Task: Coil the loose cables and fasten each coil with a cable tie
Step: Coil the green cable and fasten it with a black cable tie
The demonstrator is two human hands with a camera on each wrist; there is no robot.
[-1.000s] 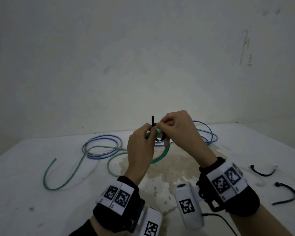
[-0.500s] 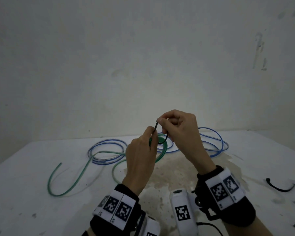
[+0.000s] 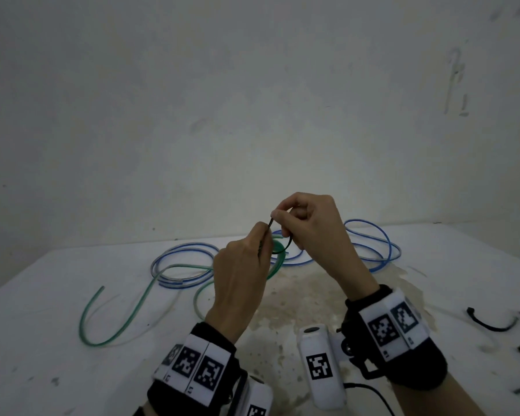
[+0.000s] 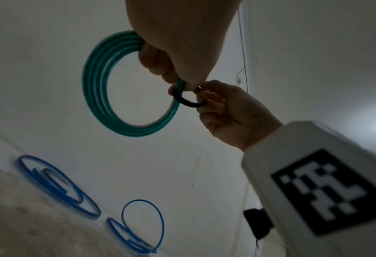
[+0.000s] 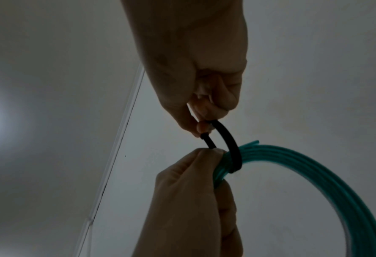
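- The green plastic-sheathed cable wound into a round coil (image 4: pixel 107 90) hangs in the air above the white counter (image 3: pixel 42 310), gripped at its rim by the left hand (image 3: pixel 240 283); the fingers curl round the bundled turns, so that grip is closed on the coil.
- A black flexible cable tie (image 5: pixel 228 144) loops round the green turns just beside the left grip, on the side toward the right hand (image 3: pixel 309 232).
- The right hand pinches the tie's upper part between thumb and forefinger, a narrow grip holding the tie; its other fingers are curled in.
- One end of the tie runs down from the right pinch into the top of the left grip, where the left thumb covers it.
- A second ago the tie's free end stood straight up between the two hands; now it is bent over and slants from the right pinch down to the left grip, and both hands sit higher above the counter.
- The loose tail of the green cable (image 3: pixel 114 313) lies on the counter below and to the left of the left grip.
- A blue thin cable in loose loops (image 3: pixel 373 244) lies on the counter beyond both grips.
- Spare black cable ties (image 3: pixel 490 322) lie on the counter well to the right of the right grip.
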